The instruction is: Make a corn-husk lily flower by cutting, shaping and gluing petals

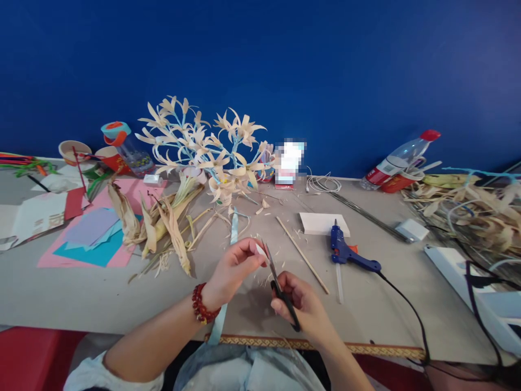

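Observation:
My left hand [240, 266] is closed in a pinch on a small whitish piece of husk [261, 250]. In my right hand [299, 301] is a pair of scissors [278, 282] with black handles. Their blades point up and away from me, right beside the husk piece; I cannot tell whether they touch it. Small pale trimmings [266, 279] lie on the table beneath. A light blue ribbon [234, 228] runs under my left wrist. Beyond my hands stands a bunch of husk flowers [220, 157] on blue stems.
To the right lie a blue glue gun [345, 255], a thin stick [303, 255] and a white power strip [468, 288]. Dried corn husks [175, 222] and coloured paper [89, 233] cover the left. A tilted bottle [399, 160] and a blurred bright screen [290, 163] stand along the blue wall.

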A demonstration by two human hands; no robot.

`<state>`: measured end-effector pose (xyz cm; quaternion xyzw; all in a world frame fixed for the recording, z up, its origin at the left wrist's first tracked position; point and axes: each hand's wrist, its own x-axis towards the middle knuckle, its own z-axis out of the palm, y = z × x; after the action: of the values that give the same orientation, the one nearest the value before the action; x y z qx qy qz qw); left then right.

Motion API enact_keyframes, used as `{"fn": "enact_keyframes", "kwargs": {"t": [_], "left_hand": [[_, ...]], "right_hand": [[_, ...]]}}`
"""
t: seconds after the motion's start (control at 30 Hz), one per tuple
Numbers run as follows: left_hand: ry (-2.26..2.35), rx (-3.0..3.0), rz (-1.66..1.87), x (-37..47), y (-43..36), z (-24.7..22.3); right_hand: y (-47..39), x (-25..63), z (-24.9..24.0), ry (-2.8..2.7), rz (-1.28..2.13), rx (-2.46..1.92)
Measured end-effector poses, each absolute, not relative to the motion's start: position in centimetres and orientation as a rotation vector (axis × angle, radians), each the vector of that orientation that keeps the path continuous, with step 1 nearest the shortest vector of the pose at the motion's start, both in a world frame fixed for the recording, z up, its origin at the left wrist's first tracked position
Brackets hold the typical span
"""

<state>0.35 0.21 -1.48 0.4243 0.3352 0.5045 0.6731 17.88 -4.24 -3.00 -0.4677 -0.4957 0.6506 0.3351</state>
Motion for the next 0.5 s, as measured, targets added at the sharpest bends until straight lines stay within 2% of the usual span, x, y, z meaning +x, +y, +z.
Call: {"fn": "enact_keyframes", "kwargs": {"t": [0.5], "left_hand": [[0.741,0.967,1.126,0.11,0.3,-1.63]], "right_hand": [[-4.28,18.18,-3.36,-1.263,1.755,-1.214]]}}
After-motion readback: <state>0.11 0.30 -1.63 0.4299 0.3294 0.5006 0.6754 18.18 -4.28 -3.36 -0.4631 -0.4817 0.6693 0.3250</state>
